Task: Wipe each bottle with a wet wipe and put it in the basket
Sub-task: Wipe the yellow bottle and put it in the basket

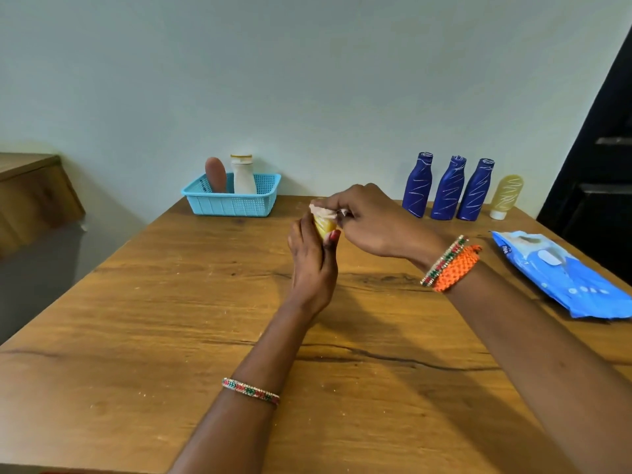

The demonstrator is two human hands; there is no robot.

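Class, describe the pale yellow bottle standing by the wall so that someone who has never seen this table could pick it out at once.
Start at the far right corner of the wooden table, where a row of bottles stands against the wall. Pass the three blue bottles and stop at the last one on the right, the yellow bottle. Unlike its neighbours, it is see-through yellow, shorter, and rests on a white cap.

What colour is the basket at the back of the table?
Light blue, with perforated mesh walls: the basket shows clearly in the head view, already holding two bottles.
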